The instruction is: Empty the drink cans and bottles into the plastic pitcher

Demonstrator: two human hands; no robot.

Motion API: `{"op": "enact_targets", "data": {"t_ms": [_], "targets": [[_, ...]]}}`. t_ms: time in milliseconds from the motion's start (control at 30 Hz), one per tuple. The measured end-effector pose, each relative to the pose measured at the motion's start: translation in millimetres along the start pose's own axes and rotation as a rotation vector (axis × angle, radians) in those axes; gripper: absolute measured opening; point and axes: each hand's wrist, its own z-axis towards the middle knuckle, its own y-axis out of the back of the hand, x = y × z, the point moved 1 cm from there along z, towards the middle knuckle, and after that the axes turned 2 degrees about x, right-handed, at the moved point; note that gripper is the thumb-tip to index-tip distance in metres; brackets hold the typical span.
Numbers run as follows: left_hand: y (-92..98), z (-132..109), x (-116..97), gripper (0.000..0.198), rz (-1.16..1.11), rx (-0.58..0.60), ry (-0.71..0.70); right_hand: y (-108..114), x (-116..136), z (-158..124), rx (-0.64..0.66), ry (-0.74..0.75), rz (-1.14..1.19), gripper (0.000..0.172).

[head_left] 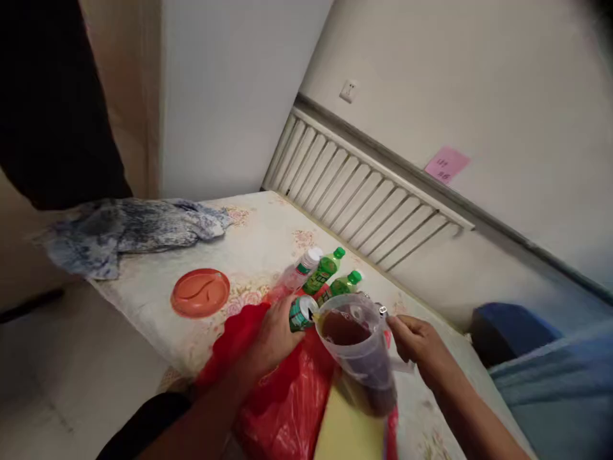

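Head view: floral-covered tabletop; landmark is the pitcher.
Patterned cloth: blue-grey, crumpled, far left of the pitcher, at the tabletop edge.
Orange lid: round, lying flat, well left of the pitcher.
Left hand: just left of the pitcher, wrapped around the green can.
Green can: tipped toward the pitcher, opening at its rim, a bit of yellowish liquid there.
Red plastic: crinkled sheet or bag, left of the pitcher, below the left hand.
Bottles: clear one with white cap and two green-capped ones, beyond the pitcher.
Pitcher: translucent, tilted, dark brown liquid inside.
Yellow item: flat surface, below the pitcher, partly hidden.
Radiator: white, behind the pitcher.
Right hand: right of the pitcher, fingers curled on its handle side, holding it.
Blue fabric: far right of the pitcher.
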Motion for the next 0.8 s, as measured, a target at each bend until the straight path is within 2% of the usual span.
{"op": "enact_targets", "data": {"t_ms": [400,800], "targets": [[-3.9,0,5,0.064,-0.04,-0.059,-0.034,-2,-10,4,0.024,0.005,0.078,0.047],[-5.9,0,7,0.065,-0.018,-0.058,-0.025,-1,-10,4,0.017,0.02,0.053,0.046]]}}
